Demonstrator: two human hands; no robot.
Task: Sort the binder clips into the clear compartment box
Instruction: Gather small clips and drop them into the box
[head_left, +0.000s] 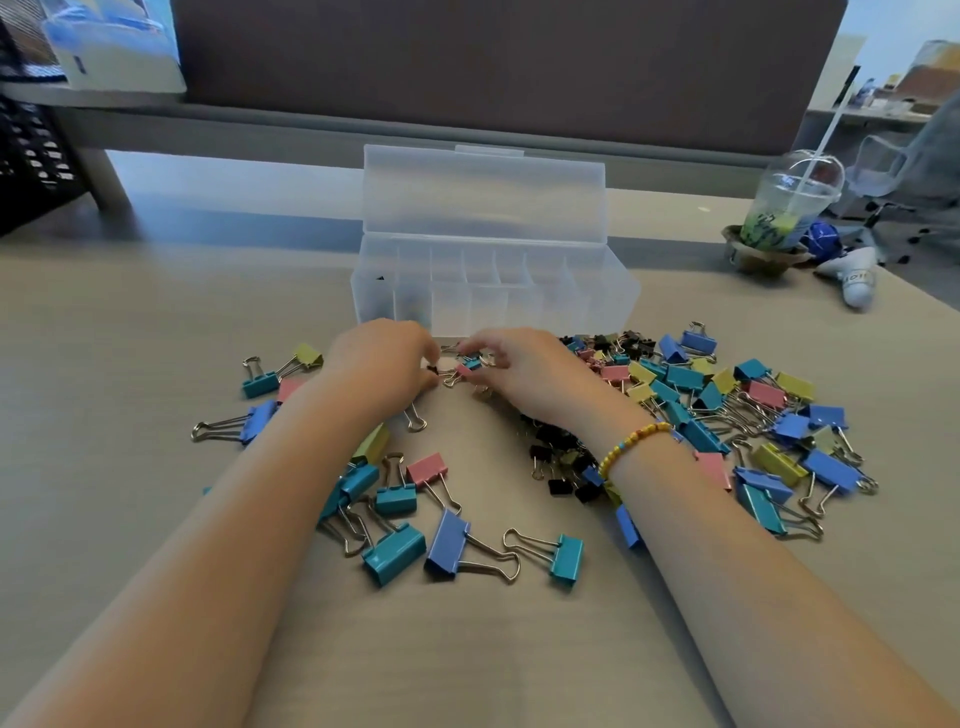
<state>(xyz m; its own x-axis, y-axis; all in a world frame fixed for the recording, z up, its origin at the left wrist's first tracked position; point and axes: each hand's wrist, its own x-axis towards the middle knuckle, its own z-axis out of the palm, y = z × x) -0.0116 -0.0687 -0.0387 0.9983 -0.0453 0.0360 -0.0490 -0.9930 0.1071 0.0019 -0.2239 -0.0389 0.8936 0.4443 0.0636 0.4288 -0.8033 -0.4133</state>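
— Nearest the camera, well short of the clear compartment box (493, 291): large binder clips (395, 553) in teal, blue and pink, strewn over the tan table (156, 364), wire handles splayed.

— And the hands?

— Closer to the box, just in front of its near wall. Left hand (382, 364) curled, fingertips closed on something small and dark, seemingly a tiny black clip (432, 370). Right hand (519, 371) curled too, pinching at a small pink clip (464, 370) tangled with a teal one. Beaded bracelet (631, 441) on the right wrist.

— Right of the box front?

— Main heap (727, 405), mixed sizes and colours, small black ones buried among the big ones.

— The box itself?

— Lid (483, 192) propped upright behind, compartments nearly bare; a dark speck or two at the left end, too small to name.

— Likely trouble?

— Interlocked handles, first of all: lifting one small clip could drag a neighbour along and land two colours in one cell. Slippery little clips, apt to spring from a pinch and skitter off. A forearm sweeping the near scatter toward the table edge. A knock against the light box, or the lid tipping shut.

— Farther off?

— Beyond and right of the box, a domed drink cup (795, 208) with straw, near enough for a careless elbow.
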